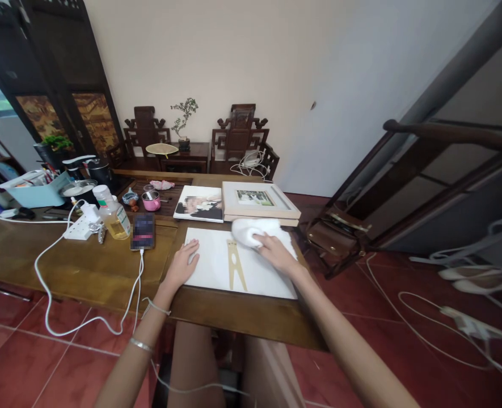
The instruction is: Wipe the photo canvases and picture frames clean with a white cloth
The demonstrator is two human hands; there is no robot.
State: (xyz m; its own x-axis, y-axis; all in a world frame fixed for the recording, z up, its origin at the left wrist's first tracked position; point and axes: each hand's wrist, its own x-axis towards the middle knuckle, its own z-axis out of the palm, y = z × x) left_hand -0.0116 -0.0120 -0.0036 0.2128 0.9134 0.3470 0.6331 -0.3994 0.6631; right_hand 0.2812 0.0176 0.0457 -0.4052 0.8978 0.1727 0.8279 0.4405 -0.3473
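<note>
A white rectangular board (208,266) lies flat near the table's front edge. Fixed or resting on it is a beige A-shaped piece (235,266) that looks like a frame stand. My left hand (183,263) rests on the board's left edge with its fingers stretched out. Over the upper right part of the board, my right hand (274,252) is closed on a bunched white cloth (246,231), which is slightly blurred. The cloth covers that part of the board.
Behind the board lie a photo print (197,211) and stacked picture frames (261,198). To the left are a phone (142,229) on a white cable, an oil-coloured bottle (115,218), a power strip (80,228), a pink cup (151,201) and a blue basket (42,194). A chair (340,232) stands right.
</note>
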